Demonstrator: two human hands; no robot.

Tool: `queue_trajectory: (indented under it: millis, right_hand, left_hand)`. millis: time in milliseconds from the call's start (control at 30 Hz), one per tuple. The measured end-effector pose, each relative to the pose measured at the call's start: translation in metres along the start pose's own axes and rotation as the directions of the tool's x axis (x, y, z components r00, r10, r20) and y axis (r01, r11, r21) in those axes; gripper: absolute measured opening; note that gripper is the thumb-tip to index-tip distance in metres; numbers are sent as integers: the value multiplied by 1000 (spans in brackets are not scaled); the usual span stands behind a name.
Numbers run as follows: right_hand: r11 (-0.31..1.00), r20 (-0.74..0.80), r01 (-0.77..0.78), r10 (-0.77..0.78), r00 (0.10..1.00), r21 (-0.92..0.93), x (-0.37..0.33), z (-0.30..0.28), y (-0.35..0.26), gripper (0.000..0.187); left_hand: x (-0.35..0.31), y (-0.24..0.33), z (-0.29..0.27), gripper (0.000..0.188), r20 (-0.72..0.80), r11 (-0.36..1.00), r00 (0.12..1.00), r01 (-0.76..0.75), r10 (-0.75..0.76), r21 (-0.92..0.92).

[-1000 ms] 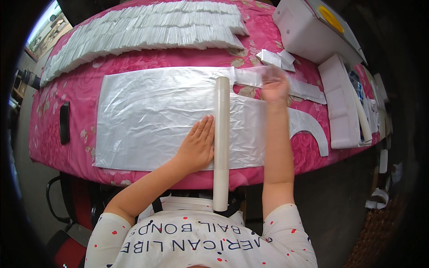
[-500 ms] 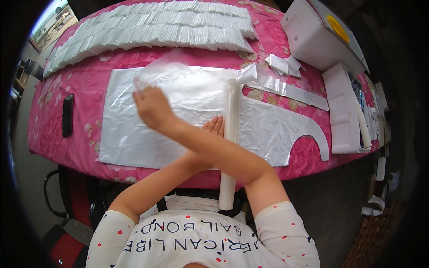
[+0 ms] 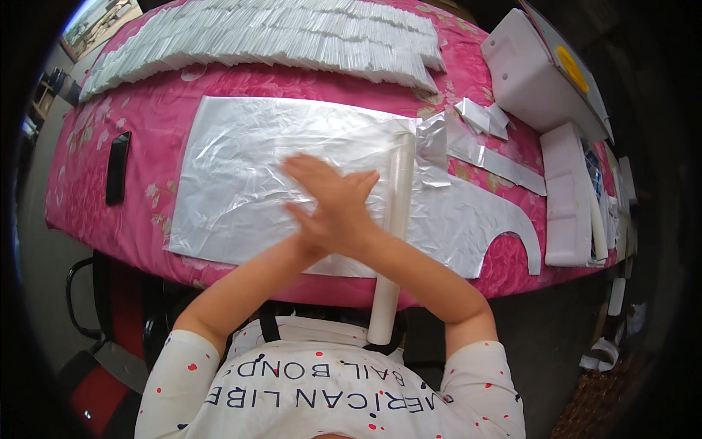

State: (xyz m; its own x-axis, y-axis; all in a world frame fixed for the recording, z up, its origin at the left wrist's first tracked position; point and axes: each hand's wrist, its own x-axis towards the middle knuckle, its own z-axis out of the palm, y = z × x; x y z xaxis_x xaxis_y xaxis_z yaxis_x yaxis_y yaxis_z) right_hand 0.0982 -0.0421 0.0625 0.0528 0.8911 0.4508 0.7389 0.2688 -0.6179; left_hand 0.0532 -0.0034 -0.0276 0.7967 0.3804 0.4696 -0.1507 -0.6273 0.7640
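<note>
A thin white plastic apron (image 3: 241, 186) lies spread flat on the table, its curved cut-outs toward the right. Across it, from the far side to past the near table edge, rests a whitish tube (image 3: 398, 190). My right hand (image 3: 322, 192) is over the apron's middle, crossing above my left; its fingers are spread and blurred, holding nothing. Behind it, only the outstretched fingers of my left hand (image 3: 364, 181) show, just left of the tube. The right hand covers the rest of the left. A crumpled strap of film (image 3: 433, 150) lies beside the tube's far end.
Rows of folded white plastic packets (image 3: 256, 40) line the back of the pink flowered tablecloth (image 3: 157, 95). A black phone (image 3: 118, 168) lies at left. On the right are a few loose folded packets (image 3: 482, 117), a white foam box (image 3: 534, 73) and another foam container (image 3: 567, 197).
My right hand has come back from the left to the middle and let go of the lifted film. That film now lies down on the apron. The head view has shifted slightly.
</note>
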Motion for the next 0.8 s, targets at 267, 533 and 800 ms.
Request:
queue_trajectory:
  millis: [267, 533, 800]
  right_hand:
    - [952, 16, -98, 107, 994, -289, -117, -99, 42, 42]
    - [912, 396, 130, 38, 918, -388, -117, -101, 54, 61]
    - [977, 422, 205, -213, 881, 64, -18, 34, 0, 62]
  left_hand:
    - [89, -9, -2, 56, 164, 608, 801, 554, -576, -568]
    - [114, -23, -10, 43, 156, 683, 716, 697, -681, -217]
    - [51, 18, -137, 29, -82, 777, 808, 525, -583, -347]
